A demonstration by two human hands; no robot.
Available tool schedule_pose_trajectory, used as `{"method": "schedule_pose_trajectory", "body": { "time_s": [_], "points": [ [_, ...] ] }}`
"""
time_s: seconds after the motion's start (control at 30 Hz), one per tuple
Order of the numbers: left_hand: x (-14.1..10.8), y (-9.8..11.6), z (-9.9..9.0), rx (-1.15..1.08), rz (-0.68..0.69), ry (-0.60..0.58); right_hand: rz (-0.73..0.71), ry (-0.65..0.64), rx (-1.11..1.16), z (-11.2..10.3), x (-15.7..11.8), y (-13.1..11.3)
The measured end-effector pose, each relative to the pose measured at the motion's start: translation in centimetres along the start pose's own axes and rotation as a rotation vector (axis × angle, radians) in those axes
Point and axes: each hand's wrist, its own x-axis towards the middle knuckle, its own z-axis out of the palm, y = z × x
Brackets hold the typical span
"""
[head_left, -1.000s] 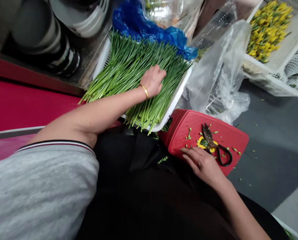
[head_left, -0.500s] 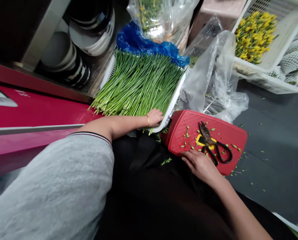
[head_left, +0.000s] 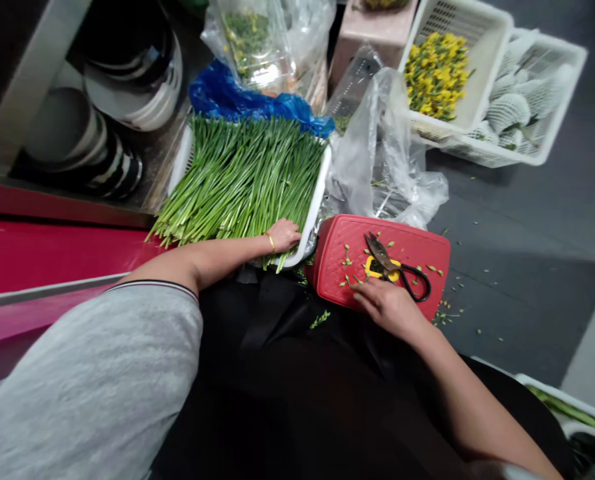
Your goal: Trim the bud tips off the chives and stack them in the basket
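Observation:
A thick layer of long green garlic chive stems (head_left: 242, 180) fills a white plastic basket (head_left: 313, 207). At the basket's near right corner, my left hand (head_left: 284, 235) lies on the stems with its fingers curled down. Its fingertips are hidden, and a few stem ends poke out below it. My right hand (head_left: 390, 305) rests at the near edge of a red lidded box (head_left: 332, 260), fingers stretched towards small green buds. Just beyond it lie black-handled scissors (head_left: 384, 257), partly over a yellow-rimmed piece on the lid. The right hand does not grip the scissors.
Blue plastic (head_left: 257, 100) lines the basket's far side. Clear bags (head_left: 372, 147) bulge behind the red box. White crates hold yellow flowers (head_left: 437, 77) and net-wrapped produce (head_left: 512, 113). Stacked bowls (head_left: 60, 127) stand on the left shelf. Loose buds litter the dark floor (head_left: 502, 253).
The view has shifted, so the basket, box and crates sit further left. My left hand stays at the basket corner. My right hand remains by the box's near edge, beside the scissors.

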Motion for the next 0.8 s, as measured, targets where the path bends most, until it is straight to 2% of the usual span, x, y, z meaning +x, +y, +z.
{"method": "schedule_pose_trajectory", "body": {
  "time_s": [0.1, 0.17, 0.27, 0.37, 0.43, 0.5, 0.6, 0.7, 0.8],
  "points": [
    [0.0, -0.5, -1.4, -0.025, 0.020, -0.023, 0.354, 0.143, -0.112, -1.7, -0.6, 1.8],
    [-0.4, -0.5, -2.9, -0.051, 0.019, -0.041, 0.526, 0.103, -0.189, -1.9, -1.0, 2.9],
    [-2.1, 0.9, -5.6, -0.103, 0.048, -0.093, 0.586, -0.016, -0.208, -0.6, -1.5, 4.2],
    [-3.7, 4.4, -7.7, -0.224, 0.260, -0.157, 0.606, 0.014, -0.142, 1.0, -1.6, 4.8],
    [-3.9, 7.3, -8.3, -0.245, 0.392, -0.117, 0.616, 0.047, -0.108, 1.6, -1.7, 4.8],
    [-2.8, 9.8, -8.4, -0.202, 0.394, 0.038, 0.619, 0.057, -0.107, 1.7, -1.9, 4.6],
    [0.8, 11.8, -7.7, -0.129, 0.238, 0.258, 0.644, 0.102, 0.012, 1.4, -2.6, 4.5],
    [4.5, 12.7, -6.4, -0.081, 0.082, 0.288, 0.700, 0.208, 0.401, 0.5, -4.3, 5.2],
    [6.5, 14.1, -4.8, -0.069, 0.066, 0.293, 0.727, 0.354, 0.854, -1.4, -7.6, 6.6]
  ]
}}
